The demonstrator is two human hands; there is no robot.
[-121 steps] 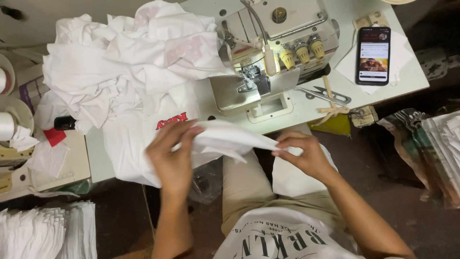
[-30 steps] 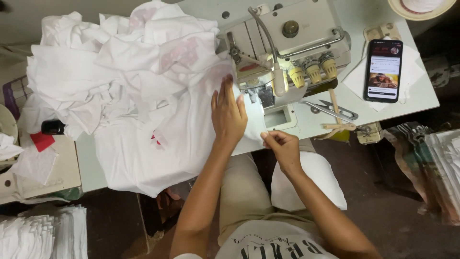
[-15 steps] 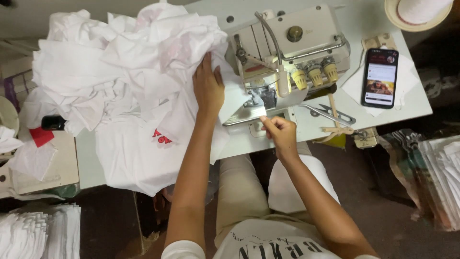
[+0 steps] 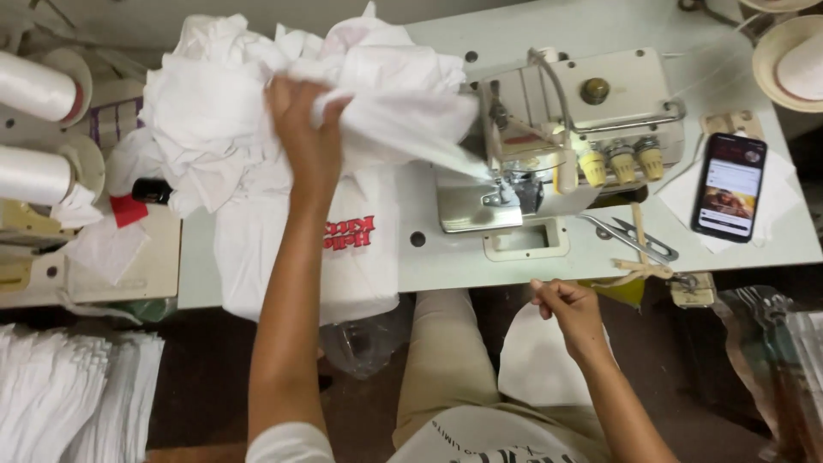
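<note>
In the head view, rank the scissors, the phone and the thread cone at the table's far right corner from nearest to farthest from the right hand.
From the right hand:
1. Scissors, just above it near the table's front edge.
2. Phone, farther up and to the right.
3. Thread cone, at the far right corner.
</note>
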